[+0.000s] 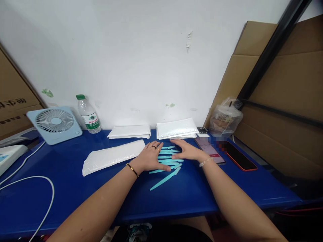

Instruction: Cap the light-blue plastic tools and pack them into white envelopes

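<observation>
Several slim teal plastic eyebrow razors [165, 178] lie side by side on the blue table [196, 195], the nearest one slanting apart from the rest. My left hand [149, 157] rests over their left ends, its fingers spread and its thumb reaching across the nearer razors. From the right, my right hand [186, 150] reaches over their other ends with thumb and fingers apart. Neither hand grips a razor; parts of the razors are hidden under the fingers. Just left of my left hand lies a long white plastic packet [111, 156].
White packets [130, 131] and a second stack [176, 128] lie by the wall. A blue fan [57, 124], water bottle [88, 116] and white cable [50, 191] are left. At right are a lit phone [213, 154], an orange-edged phone [239, 157] and a bagged cup [225, 119].
</observation>
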### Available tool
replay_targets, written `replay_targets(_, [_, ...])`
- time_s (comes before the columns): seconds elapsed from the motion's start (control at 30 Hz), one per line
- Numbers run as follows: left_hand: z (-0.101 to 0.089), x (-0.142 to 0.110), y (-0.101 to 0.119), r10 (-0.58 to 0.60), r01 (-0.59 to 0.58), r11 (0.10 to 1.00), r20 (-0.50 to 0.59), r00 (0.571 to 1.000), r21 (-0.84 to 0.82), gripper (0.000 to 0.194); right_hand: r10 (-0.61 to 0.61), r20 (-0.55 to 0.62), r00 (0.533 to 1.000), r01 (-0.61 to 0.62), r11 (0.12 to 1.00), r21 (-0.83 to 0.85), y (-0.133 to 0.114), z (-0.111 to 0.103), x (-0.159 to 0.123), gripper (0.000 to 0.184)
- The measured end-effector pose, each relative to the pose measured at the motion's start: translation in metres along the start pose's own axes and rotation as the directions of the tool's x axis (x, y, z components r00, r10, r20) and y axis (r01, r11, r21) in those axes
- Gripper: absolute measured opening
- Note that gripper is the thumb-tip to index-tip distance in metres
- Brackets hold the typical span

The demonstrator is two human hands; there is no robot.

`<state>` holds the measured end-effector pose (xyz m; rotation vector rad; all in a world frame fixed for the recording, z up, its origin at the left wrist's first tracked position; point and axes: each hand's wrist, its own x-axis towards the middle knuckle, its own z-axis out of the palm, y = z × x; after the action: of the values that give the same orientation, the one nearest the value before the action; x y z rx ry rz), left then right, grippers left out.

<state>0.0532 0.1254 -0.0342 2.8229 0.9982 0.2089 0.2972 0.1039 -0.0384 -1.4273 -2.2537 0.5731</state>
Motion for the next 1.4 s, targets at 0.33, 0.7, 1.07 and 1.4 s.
replay_targets(0.33, [-0.010, -0.030, 0.055, 0.016, -0.022, 0.994, 0.057, 0.998, 0.111, 0.037, -0.103, 0.153, 0.983, 0.140, 0.958, -0.249, -0.068, 0.009, -0.055, 0.040])
replay_targets(0.7, [0.011, -0.049, 0.082, -0.002, 0.003, 0.995, -0.011, 1.000, 0.103, 0.020, -0.075, 0.161, 0.984, 0.148, 0.847, -0.511, -0.091, 0.035, -0.075, 0.022])
replay_targets(1.07, [0.005, -0.043, 0.107, -0.199, 0.000, 0.651, -0.171, 0.965, -0.759, 0.028, -0.174, -0.154, 0.973, 0.224, 0.875, 0.430, -0.140, -0.029, -0.081, 0.056])
replay_targets(1.4, [-0.027, -0.072, 0.041, -0.041, -0.011, 0.954, -0.167, 0.985, -0.298, 0.107, 0.207, -0.475, 0.855, 0.349, 0.448, 0.823, -0.116, 0.010, -0.073, 0.025])
